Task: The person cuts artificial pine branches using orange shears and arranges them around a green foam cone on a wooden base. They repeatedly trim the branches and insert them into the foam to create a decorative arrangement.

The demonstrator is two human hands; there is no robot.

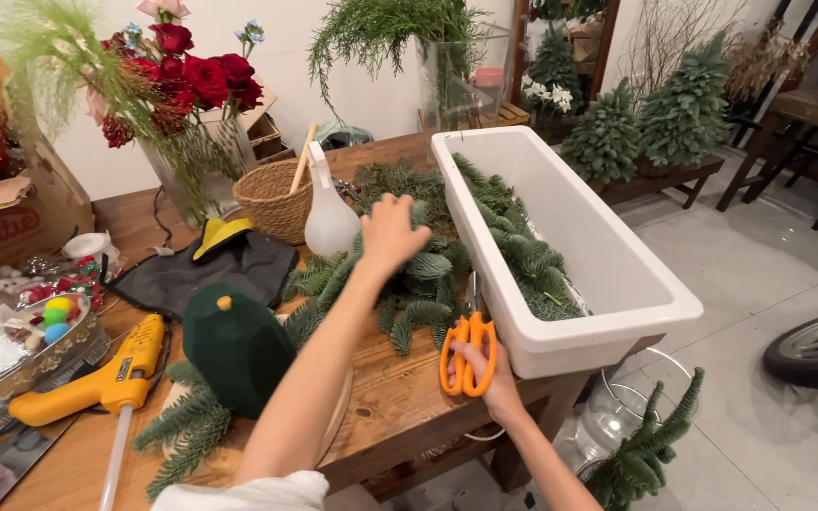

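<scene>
My left hand (391,232) reaches forward and rests on a pile of green fir sprigs (418,284) spread on the wooden table (385,402), fingers curled into the greenery. My right hand (492,371) grips orange-handled scissors (467,348) at the table's front edge, blades pointing away toward the sprigs. A long white plastic planter box (617,284) lies right of the pile, with more fir sprigs (523,251) lying inside it.
A white spray bottle (328,218), woven basket (275,199) and vase of red roses (191,85) stand behind the pile. A yellow glue gun (97,383), dark green cone (234,345) and glass dish of ornaments (21,345) lie at left. Small potted firs (646,123) sit on a bench.
</scene>
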